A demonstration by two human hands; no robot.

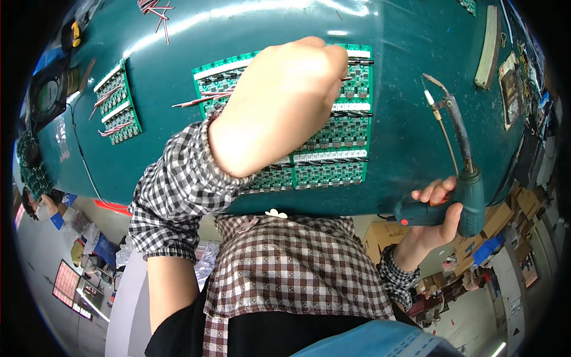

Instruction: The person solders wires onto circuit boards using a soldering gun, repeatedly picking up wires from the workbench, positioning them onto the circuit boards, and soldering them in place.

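My left hand [285, 95] is closed over the large panel of green circuit boards [333, 134]. Its fingertips are turned away from view, so whatever they pinch is hidden. Red, white and black wires [205, 98] stick out from the panel's left side, beside the wrist. Rows of white connectors and small dark parts run across the panel. Off to the right, my right hand [437, 205] is wrapped round the grip of a dark green soldering gun [470, 199]. Its hot tip [437, 83] and thin feed tube [443, 128] point up and away, apart from the boards.
A smaller board panel [119, 104] with wires lies at left on the green work mat [160, 77]. Loose wires [157, 15] lie at the far edge. A black fan [47, 92] stands far left. At far right are a pale strip [486, 47] and a worn block [510, 89].
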